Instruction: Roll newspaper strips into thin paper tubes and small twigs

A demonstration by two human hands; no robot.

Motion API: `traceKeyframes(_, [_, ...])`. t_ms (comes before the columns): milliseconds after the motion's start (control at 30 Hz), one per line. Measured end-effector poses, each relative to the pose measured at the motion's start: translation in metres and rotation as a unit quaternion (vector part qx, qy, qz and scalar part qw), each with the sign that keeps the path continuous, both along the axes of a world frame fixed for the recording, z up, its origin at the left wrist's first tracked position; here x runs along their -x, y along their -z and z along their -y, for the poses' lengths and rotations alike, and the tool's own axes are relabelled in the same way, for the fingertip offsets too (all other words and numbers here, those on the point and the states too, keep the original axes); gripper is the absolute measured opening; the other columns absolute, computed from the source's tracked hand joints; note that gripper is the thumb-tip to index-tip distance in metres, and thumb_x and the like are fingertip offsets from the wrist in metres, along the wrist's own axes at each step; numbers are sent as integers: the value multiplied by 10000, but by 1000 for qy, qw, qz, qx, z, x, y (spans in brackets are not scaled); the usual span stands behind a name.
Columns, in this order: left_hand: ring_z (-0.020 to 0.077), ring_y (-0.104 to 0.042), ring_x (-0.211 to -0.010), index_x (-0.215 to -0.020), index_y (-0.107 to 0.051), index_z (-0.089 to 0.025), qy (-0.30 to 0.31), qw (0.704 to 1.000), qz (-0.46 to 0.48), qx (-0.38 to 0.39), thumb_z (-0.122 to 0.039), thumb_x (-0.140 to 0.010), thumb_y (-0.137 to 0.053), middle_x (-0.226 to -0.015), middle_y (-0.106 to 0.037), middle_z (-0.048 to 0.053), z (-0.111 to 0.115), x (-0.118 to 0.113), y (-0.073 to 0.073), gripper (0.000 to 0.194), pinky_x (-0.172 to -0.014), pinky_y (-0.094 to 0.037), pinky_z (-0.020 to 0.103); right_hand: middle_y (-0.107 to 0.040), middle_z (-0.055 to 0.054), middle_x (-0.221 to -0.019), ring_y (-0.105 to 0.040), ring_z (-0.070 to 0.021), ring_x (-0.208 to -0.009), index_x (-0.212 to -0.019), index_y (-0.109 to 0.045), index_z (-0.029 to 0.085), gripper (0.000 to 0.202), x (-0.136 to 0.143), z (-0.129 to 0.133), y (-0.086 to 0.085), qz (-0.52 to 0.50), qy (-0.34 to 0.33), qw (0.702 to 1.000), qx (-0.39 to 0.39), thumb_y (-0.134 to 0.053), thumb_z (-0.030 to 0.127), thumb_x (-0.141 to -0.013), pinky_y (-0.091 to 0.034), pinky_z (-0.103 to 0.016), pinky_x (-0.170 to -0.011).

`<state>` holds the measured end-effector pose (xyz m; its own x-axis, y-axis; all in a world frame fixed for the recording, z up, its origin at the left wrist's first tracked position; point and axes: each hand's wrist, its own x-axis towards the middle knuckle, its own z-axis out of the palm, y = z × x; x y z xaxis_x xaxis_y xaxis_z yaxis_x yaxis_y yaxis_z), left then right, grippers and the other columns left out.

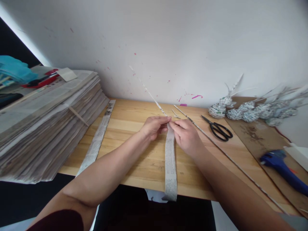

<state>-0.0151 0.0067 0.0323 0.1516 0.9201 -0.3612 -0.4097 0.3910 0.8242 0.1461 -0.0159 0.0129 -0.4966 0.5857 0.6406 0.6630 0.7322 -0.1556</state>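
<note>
A long newspaper strip [170,160] hangs from my fingers toward me and drops over the table's front edge. Its far part is a thin rolled paper stick [154,98] that slants up and left in front of the wall. My left hand [156,126] pinches the paper where the stick meets the flat strip. Right beside it, my right hand [186,134] is closed on the top of the strip, fingertips touching those of my left hand. A finished thin paper rod [221,149] lies diagonally to the right of my right hand.
Black scissors [218,129] lie to the right. Woven paper pieces [250,111] and a blue glue gun [284,170] rest on cardboard [255,138] at the right. Newspaper strips [98,134] lie at left, beside a tall newspaper stack [55,128] with red-handled tools on top.
</note>
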Motion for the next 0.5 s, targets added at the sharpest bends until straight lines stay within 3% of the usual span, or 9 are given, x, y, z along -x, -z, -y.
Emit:
traceKeyframes(133, [41,-543,-513,-707,-697,-105,-40,999,-9,-19,-256,-651,-791,-667,-651,29,-3,3,3,187,-432,-397,126,-686,-102,-991,-606,-220,-918,-1179,-662,194,354,0,-1,2,-56,-17,998,2,-471,103,-896,-521,-381,-832])
traceKeyframes(233, [36,-527,-519,-693,-698,-111,-35,998,-26,-48,-309,-643,-796,-672,-659,32,-4,5,2,226,-456,-381,132,-699,-77,-1005,-633,-207,-924,-1105,-695,230,339,-2,-1,2,-129,-13,991,33,-503,95,-860,-525,-376,-837])
traceKeyframes(333, [46,-526,-533,-668,-694,-120,-19,995,-52,-79,-353,-636,-794,-659,-661,34,-2,4,2,255,-483,-375,152,-707,-67,-1013,-656,-196,-882,-1049,-704,224,273,-3,0,1,-218,11,966,141,-536,143,-849,-539,-362,-797])
traceKeyframes(500, [83,-545,-569,-702,-706,-147,-16,987,-102,-127,-416,-610,-798,-691,-677,39,2,0,5,299,-500,-371,194,-729,-74,-918,-678,-190,-812,-955,-700,172,190,0,-2,-1,-323,12,893,315,-601,285,-839,-548,-332,-732])
